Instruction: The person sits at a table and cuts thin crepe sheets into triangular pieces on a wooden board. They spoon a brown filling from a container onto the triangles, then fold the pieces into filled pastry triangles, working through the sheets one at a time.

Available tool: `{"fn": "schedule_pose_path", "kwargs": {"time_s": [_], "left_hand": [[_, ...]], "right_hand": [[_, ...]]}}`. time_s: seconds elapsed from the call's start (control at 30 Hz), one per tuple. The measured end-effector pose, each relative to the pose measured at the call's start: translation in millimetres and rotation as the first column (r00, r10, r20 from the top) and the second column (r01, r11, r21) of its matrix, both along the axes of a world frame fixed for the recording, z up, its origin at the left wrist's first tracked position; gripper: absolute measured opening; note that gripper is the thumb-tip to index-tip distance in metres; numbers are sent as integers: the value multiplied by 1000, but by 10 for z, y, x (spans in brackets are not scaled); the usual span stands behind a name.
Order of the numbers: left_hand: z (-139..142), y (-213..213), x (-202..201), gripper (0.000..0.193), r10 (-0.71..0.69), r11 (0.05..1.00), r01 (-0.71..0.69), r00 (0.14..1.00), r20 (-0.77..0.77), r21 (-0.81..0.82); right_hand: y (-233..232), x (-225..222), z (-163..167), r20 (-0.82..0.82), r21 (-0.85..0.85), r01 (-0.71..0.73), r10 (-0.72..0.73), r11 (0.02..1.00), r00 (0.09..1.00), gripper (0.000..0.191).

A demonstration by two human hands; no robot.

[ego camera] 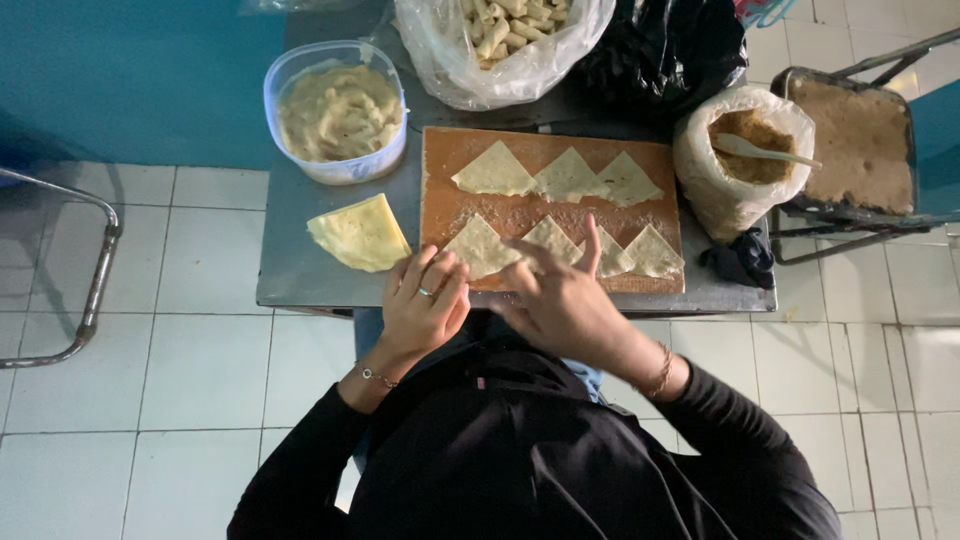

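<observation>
Left hand [425,300]: I'm resting it open, empty, at the board [440,215] edge.
Right hand [560,295]: I'm pressing its spread fingers on a wrapper [552,240], gripping nothing.
Risk: I'm risking tearing the thin sheet, or nudging the wrapper just beyond my fingertips.

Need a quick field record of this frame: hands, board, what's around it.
left hand: open, fingers resting on the near-left wrapper at the board's edge
right hand: open, fingers spread over the near row of wrappers
board: wooden, holds seven triangular dough wrappers in two rows
wrapper stack: on the metal table, left of the board
tub: clear plastic, pale filling
bags: clear bag of rolled pieces; bag of brown crumbs with a spoon
</observation>
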State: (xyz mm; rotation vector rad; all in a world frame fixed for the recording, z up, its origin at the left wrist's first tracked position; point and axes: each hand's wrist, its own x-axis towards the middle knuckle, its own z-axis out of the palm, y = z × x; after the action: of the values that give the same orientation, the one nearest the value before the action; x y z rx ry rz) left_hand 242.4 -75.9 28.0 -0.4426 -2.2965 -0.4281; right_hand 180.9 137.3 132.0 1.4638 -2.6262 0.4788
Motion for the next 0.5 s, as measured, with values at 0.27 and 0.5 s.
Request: {"fn": "schedule_pose_path", "kwargs": {"time_s": [0.27,0.5], "left_hand": [[-52,24,-62,26,51,997,-59,989,-137,-58],[-40,31,-48,26,52,996,-60,991,-120,-66]], "right_hand": [[-665,-931,433,157,-286,-220,272,933,949,30],[-1823,-1556,-16,-210,93,-425,435,900,876,26]]}}
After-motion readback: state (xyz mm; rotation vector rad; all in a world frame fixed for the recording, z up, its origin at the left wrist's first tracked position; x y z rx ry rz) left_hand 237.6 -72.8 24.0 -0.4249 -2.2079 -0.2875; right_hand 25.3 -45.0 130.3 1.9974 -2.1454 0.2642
